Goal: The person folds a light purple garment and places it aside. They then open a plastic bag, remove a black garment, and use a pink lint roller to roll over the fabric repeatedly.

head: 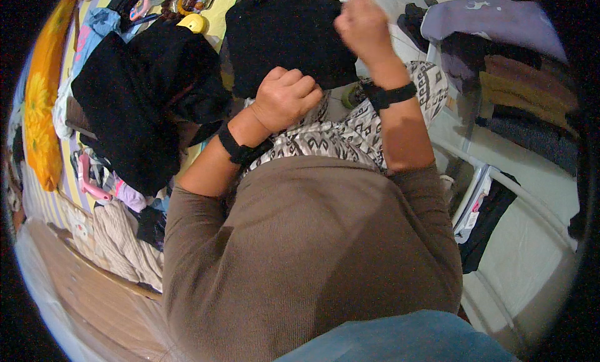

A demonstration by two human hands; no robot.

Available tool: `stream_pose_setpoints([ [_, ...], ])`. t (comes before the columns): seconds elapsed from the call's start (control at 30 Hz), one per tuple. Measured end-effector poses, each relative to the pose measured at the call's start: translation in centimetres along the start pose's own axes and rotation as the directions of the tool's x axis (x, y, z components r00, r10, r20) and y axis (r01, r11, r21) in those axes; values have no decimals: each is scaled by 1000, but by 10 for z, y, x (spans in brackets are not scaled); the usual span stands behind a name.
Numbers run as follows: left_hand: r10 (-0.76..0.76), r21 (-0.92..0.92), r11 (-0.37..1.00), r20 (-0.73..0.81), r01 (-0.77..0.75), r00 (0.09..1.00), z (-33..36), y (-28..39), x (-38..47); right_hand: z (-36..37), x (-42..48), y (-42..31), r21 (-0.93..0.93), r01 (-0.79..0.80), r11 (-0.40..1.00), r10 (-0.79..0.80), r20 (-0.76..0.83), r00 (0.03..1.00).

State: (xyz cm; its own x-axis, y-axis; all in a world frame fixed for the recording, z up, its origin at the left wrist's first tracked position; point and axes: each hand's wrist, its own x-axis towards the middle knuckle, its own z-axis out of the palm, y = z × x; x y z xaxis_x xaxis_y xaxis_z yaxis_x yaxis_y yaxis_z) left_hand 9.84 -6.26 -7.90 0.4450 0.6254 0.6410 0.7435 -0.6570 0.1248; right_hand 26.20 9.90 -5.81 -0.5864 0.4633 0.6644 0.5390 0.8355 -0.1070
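Note:
A black cloth garment (286, 38) lies spread in front of me, over the patterned trousers on my lap. My left hand (288, 97), curled with its knuckles up, is at the garment's lower edge; whether its fingers grip the fabric is hidden. At the upper right edge of the same garment is my right hand (363, 26), bent into a fist and slightly blurred; its fingertips cannot be made out. Both wrists wear black bands. A second black garment (136, 99) lies crumpled to the left, on a striped sheet.
Left on the striped sheet (225, 10) lie a yellow tape measure (193, 23), a pink plastic item (89, 179), a beige knitted cloth (122, 235) and an orange floral cushion (44, 123). A metal rack (468, 160) with hung clothes stands at the right.

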Motion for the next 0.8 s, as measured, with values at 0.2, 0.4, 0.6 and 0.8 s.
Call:
stream_pose_setpoints([
  [0.2, -7, -9, 1000, 11, 7, 1000, 1, 1, 1, -23, -7, 23, 173, -382, 908, 391, -21, 920],
  [0.4, 1, -27, 1000, 1, -1, 1000, 0, 1, 1, -13, -7, -22, 353, -225, 908, 149, 231, 961],
  [0.6, -7, -10, 1000, 3, 7, 1000, 1, 1, 0, -15, 2, -28, 322, -63, 945, -1, 193, 981],
  [0.8, 3, -7, 1000, 8, -3, 1000, 0, 1, 1, -13, 6, -33, 217, 30, 976, -83, 240, 967],
])
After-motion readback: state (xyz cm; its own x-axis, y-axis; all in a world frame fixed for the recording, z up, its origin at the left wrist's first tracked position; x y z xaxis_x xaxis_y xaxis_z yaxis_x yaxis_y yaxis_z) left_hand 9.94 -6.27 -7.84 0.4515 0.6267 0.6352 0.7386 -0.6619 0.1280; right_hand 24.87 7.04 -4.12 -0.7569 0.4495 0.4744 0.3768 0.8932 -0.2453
